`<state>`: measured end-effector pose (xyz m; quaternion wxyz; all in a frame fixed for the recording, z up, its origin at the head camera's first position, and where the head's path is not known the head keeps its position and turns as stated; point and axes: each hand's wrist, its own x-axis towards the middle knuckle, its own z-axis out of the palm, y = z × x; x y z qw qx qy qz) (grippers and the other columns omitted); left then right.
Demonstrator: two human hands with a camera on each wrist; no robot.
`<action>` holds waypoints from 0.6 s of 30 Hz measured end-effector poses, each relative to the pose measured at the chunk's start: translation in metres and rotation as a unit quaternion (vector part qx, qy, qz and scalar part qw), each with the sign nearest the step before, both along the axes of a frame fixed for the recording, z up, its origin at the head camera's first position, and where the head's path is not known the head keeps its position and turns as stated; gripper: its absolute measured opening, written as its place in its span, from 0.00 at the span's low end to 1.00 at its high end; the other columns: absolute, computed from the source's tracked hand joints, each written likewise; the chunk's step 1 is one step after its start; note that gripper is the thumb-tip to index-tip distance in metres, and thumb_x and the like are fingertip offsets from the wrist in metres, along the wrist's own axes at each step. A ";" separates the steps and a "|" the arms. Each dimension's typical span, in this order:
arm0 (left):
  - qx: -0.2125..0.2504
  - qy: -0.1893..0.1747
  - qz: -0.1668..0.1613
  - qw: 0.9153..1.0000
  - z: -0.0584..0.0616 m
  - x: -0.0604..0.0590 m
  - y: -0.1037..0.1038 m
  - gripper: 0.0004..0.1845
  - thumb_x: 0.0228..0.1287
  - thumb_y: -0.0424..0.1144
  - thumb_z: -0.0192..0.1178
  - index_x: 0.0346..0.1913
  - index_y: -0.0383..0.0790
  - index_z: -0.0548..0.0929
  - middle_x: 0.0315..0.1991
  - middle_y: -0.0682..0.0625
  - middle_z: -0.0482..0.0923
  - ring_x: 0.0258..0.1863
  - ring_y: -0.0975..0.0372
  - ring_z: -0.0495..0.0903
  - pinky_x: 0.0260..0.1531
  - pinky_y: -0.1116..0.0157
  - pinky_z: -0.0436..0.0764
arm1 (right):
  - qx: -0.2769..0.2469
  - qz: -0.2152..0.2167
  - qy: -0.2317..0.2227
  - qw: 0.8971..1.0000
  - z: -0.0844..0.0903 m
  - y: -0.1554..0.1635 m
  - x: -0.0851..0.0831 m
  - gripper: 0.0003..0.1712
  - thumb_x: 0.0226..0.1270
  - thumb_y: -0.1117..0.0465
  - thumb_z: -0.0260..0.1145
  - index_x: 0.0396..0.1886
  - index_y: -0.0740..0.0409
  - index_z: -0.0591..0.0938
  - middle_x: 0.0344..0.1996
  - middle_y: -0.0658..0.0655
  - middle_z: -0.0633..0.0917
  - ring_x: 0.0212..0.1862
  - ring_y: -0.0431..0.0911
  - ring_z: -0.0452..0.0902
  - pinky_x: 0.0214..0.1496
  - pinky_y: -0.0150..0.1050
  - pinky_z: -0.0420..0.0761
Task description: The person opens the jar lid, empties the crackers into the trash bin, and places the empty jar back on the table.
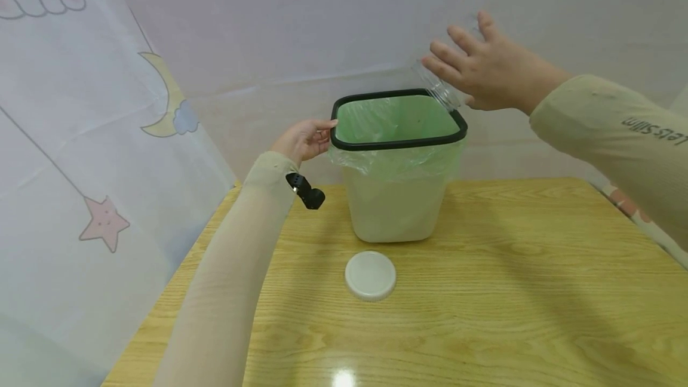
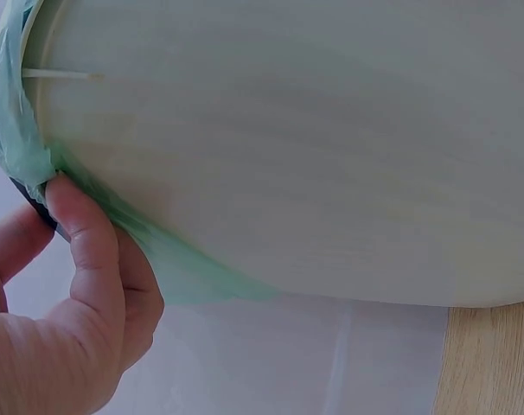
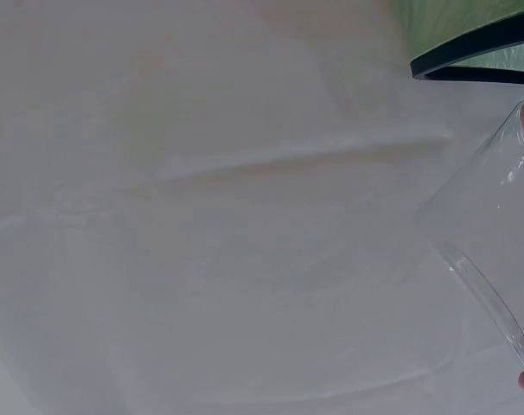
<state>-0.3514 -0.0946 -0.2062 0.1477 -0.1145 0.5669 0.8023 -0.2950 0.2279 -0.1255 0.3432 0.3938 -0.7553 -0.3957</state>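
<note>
While the left hand (image 1: 303,139) pinches the rim of the bin (image 1: 398,166) on the table (image 1: 537,267), I read the step as emptying — the right hand (image 1: 486,67) grips a clear jar (image 1: 438,88) tipped mouth-down over its far corner — next move calls for righting it toward the lid (image 1: 370,275).

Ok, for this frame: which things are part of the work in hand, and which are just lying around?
In use:
- clear jar, tipped mouth-down over the bin, held by the right hand
- bin with green liner, its rim gripped by the left hand
- white lid, on the table in front of the bin, probably the jar's

Lying about:
- wooden table
- printed curtain
</note>
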 end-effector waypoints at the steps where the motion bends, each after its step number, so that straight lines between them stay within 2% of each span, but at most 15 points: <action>1: -0.001 0.001 0.000 1.000 0.000 0.000 0.000 0.06 0.69 0.30 0.58 0.45 0.39 0.73 0.29 0.47 0.73 0.24 0.62 0.72 0.19 0.68 0.75 | -0.001 -0.001 0.000 1.000 0.000 0.000 0.000 0.65 0.38 0.46 0.82 0.72 0.68 0.59 0.65 0.72 0.66 0.64 0.69 0.59 0.59 0.70 0.62; 12: -0.010 -0.004 0.010 1.000 0.002 0.001 0.001 0.05 0.68 0.31 0.58 0.42 0.39 0.74 0.33 0.48 0.70 0.26 0.62 0.70 0.20 0.69 0.74 | -0.040 0.002 -0.042 0.998 -0.002 0.005 0.001 0.62 0.41 0.49 0.80 0.72 0.68 0.58 0.65 0.73 0.65 0.64 0.71 0.57 0.58 0.73 0.60; 18: 0.003 -0.009 0.010 1.000 0.001 -0.002 0.002 0.01 0.70 0.32 0.56 0.40 0.37 0.76 0.28 0.48 0.73 0.25 0.63 0.71 0.20 0.69 0.74 | -0.070 0.008 -0.056 0.996 -0.005 0.011 0.003 0.62 0.40 0.50 0.79 0.71 0.69 0.57 0.65 0.73 0.65 0.64 0.71 0.57 0.58 0.75 0.59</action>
